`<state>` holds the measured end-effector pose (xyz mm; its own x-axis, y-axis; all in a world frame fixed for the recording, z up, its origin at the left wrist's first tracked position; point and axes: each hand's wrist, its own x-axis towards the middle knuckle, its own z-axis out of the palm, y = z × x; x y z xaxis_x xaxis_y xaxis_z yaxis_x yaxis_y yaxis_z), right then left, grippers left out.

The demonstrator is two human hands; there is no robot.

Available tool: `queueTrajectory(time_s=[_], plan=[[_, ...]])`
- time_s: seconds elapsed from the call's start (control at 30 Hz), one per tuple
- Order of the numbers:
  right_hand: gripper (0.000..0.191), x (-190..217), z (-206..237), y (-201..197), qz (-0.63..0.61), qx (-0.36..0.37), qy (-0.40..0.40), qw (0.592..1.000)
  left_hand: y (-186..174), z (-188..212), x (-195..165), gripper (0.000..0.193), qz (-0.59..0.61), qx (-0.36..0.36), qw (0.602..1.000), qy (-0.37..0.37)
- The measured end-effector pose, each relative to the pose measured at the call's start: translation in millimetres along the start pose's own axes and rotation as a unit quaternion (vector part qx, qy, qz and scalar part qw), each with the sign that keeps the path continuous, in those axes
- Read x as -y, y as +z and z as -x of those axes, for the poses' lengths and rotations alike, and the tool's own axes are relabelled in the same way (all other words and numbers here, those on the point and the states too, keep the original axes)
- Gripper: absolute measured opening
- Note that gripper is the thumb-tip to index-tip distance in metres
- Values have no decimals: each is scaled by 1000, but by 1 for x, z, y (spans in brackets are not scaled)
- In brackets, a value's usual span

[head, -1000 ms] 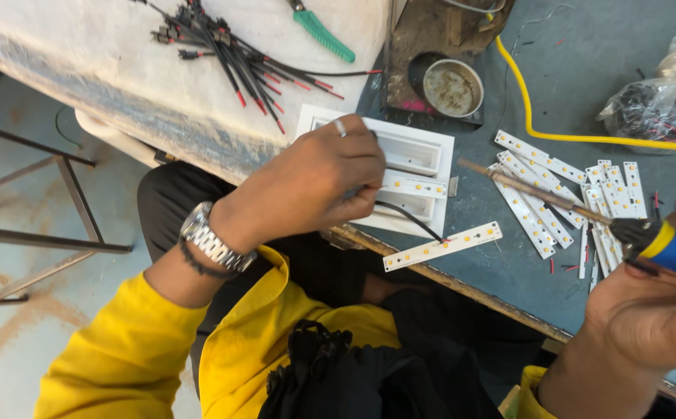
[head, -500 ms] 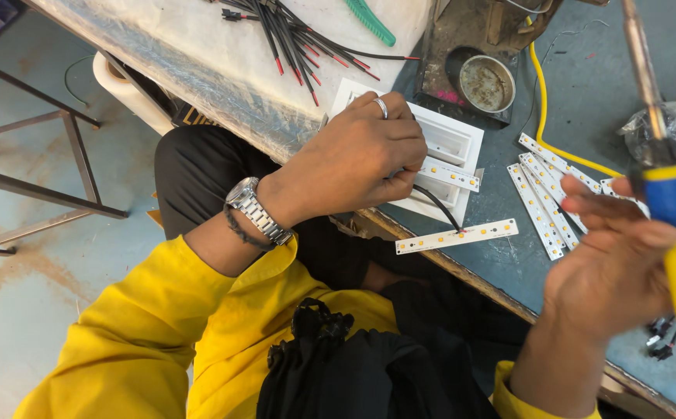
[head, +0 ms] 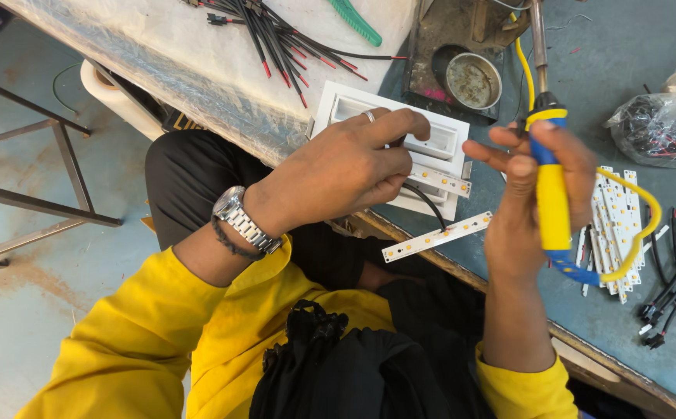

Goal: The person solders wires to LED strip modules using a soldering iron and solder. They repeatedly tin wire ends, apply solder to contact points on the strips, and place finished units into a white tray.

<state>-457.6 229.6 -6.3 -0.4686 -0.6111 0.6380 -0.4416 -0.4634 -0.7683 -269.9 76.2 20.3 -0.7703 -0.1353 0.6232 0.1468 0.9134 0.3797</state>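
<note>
The LED strip (head: 440, 180) lies across the white housing (head: 439, 140) at the bench edge, pinned under the left hand (head: 346, 167), whose fingers curl down and press on it beside a black wire (head: 429, 206). It looks thin, light and easily bent, best held by its edges. The right hand (head: 536, 202) is wrapped around a soldering iron (head: 551, 194), tip up. A second strip (head: 436, 237) lies just beside.

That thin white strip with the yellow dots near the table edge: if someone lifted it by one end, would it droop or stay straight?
The white strip would probably stay nearly straight: it lies flat and ruler-like, as do the stacked strips. It looks thin and narrow, so likely light and easily nudged. It lies close to the table edge, so a push might slide it off.
</note>
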Motion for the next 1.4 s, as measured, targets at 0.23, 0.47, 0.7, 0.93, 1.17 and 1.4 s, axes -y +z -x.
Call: queueTrajectory(time_s=[0.23, 0.47, 0.7, 0.93, 1.17, 1.4], plan=[[36, 10, 11, 16, 86, 82, 67, 991, -5, 3, -4, 9, -7, 7, 1000, -15], [46, 12, 15, 23, 139, 105, 42, 984, -9, 4, -6, 7, 9, 24, 998, -58], [50, 16, 14, 22, 176, 118, -3, 977, -8, 5, -14, 7, -41, -3, 994, -102], [51, 19, 15, 26, 178, 109, -4, 978, -3, 5, -23, 8, -65, -38, 981, -180], [51, 17, 7, 27, 200, 107, -3, 974, -3, 5, -23, 9, -73, -23, 980, -184], [54, 18, 4, 32, 220, 87, -17, 972, -3, 5, -21, 10, -89, -11, 981, -169]])
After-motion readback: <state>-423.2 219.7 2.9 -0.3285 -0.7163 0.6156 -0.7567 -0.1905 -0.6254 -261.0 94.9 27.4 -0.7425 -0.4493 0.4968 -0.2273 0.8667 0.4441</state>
